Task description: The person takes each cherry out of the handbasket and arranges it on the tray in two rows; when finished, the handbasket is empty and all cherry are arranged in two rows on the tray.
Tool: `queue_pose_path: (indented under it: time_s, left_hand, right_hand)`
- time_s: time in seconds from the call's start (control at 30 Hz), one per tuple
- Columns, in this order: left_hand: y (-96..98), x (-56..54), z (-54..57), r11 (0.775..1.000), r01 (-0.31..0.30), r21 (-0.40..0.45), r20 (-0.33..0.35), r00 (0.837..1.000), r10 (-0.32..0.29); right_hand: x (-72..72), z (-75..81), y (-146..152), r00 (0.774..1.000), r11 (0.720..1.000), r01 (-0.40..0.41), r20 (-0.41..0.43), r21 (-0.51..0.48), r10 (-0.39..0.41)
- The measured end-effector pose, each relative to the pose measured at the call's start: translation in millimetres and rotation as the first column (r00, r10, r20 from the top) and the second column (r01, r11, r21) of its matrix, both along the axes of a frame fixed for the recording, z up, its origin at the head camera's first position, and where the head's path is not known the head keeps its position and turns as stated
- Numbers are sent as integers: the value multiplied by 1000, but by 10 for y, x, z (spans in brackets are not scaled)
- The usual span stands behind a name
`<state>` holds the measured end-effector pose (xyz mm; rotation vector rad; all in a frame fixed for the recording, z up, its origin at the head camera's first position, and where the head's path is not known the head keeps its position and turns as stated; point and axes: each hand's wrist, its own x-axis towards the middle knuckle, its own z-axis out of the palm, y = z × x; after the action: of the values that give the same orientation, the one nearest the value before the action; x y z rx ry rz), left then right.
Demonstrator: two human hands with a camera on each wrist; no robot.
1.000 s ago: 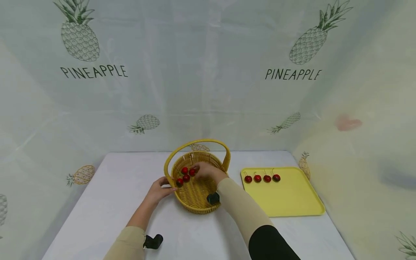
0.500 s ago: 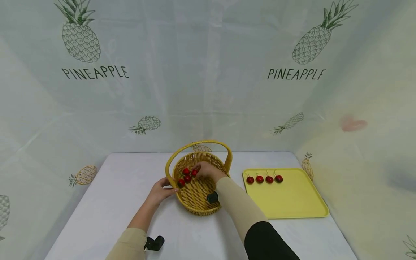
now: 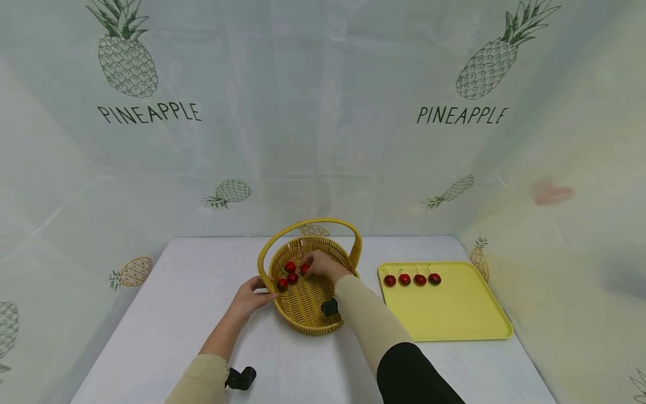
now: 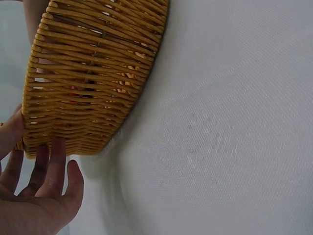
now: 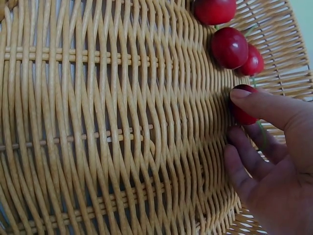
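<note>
In the basket: our right grip pinches a cherry, seemingly picking.
Rim: left grip holds it.
Next: likely gentle lifting.

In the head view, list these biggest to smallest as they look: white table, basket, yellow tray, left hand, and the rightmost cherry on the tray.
1. White table
2. Basket and yellow tray, unranked: the tray looks wider, the basket taller
3. Left hand
4. Rightmost cherry on the tray

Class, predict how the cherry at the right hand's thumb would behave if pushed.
The cherry would probably roll, being round, and its smooth-looking skin may prove slippery. The ridged weave of the basket might check any rolling.
</note>
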<state>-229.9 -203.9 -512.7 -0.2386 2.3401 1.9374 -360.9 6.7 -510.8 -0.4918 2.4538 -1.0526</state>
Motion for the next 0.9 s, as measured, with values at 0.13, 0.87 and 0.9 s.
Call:
queue_pose_path:
  time_s: [0.13,0.87,0.9]
  left_hand:
    - [1,-7,-13,1000,3,-28,-3,1000,-3]
    - [-6,-21,-27,999,14,-29,-4,1000,-14]
    - [-5,-20,-24,999,15,-30,-3,1000,-16]
  right_hand:
    - [-15,-21,26,1000,1000,11,1,-5,-11]
    - [236,364,259,995,996,-94,24,-8,95]
    - [250,372,268,995,995,-97,21,-1,97]
